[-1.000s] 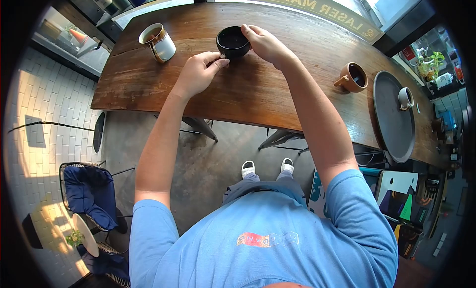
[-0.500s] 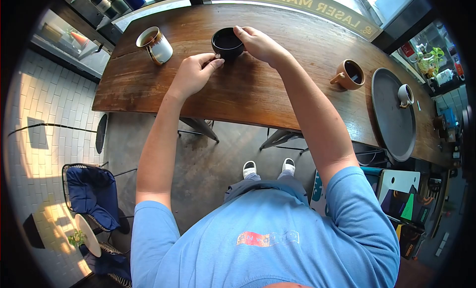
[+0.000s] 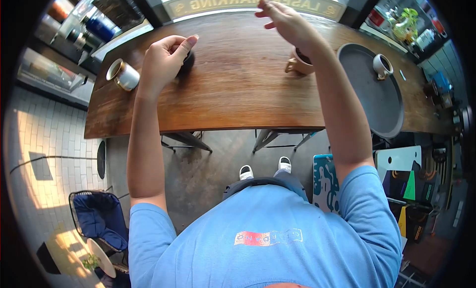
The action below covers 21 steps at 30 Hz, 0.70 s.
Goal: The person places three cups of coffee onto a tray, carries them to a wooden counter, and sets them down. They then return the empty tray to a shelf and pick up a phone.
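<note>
My left hand (image 3: 162,61) is at the left part of the wooden table, with its fingers curled in and the thumb lying along them. I see nothing in it. Partly hidden behind that hand is a black bowl-like cup (image 3: 187,65) on the table; whether they touch cannot be made out. To the left stands a white mug with a brown rim (image 3: 128,78). My right hand (image 3: 287,23) is over the far side of the table, fingers stretched out and holding nothing. A tan mug (image 3: 300,66) stands below it, partly covered by my right forearm.
On the right side of the wooden table (image 3: 238,99) lies a round dark tray (image 3: 374,102) bearing a small white cup (image 3: 382,66). A chair with a blue cushion (image 3: 101,218) stands at lower left. Stool legs show under the table edge. A window with mirrored lettering is behind.
Both hands have come off the black cup and moved apart, the right one outward over the tan mug. The cup stays on the table. The view has turned right.
</note>
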Available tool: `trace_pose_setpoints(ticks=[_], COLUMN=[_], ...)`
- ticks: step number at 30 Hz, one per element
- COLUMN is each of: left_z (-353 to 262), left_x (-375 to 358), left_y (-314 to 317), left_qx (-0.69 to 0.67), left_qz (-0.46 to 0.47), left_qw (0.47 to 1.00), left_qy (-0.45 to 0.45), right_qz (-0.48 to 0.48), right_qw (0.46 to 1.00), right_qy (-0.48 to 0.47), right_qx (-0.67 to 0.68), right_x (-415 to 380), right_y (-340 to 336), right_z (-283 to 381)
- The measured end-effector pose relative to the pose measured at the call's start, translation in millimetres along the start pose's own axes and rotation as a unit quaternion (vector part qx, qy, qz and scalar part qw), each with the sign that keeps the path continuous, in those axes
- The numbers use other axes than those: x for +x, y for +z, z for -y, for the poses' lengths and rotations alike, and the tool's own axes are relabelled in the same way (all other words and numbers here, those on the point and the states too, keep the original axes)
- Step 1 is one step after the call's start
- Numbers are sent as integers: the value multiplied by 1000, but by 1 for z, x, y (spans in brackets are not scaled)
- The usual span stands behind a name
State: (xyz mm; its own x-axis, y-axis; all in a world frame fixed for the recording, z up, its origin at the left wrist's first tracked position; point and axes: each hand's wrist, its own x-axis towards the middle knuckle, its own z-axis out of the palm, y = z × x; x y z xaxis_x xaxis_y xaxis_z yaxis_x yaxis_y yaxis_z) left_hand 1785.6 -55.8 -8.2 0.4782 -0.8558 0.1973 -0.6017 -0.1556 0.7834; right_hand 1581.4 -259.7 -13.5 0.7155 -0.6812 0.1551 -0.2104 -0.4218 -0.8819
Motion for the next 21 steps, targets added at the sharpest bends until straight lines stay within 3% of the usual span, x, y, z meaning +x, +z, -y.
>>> trace_pose_setpoints(ticks=[7,10,11,13,16,21], left_z=[-88,-128,-143,-165,-200,-229], left_x=[29,41,44,51,52,54], left_y=[115,172,191,230,287,379], left_qx=[-75,-72,-70,-72,-80,-51], left_qz=[136,190,199,224,263,335], left_qw=[985,973,972,965,954,931], left_qy=[70,108,107,113,122,134], right_qz=[-140,-218,-226,-332,-330,-236], right_qw=[983,942,939,913,898,932], right_qy=[94,213,218,185,216,249], right_qx=[-76,-141,-141,-151,-196,-114], right_x=[-70,-103,-113,-132,-149,-146], right_y=[-169,-241,-261,-293,-327,-340], right_z=[-43,-85,-105,-131,-157,-194])
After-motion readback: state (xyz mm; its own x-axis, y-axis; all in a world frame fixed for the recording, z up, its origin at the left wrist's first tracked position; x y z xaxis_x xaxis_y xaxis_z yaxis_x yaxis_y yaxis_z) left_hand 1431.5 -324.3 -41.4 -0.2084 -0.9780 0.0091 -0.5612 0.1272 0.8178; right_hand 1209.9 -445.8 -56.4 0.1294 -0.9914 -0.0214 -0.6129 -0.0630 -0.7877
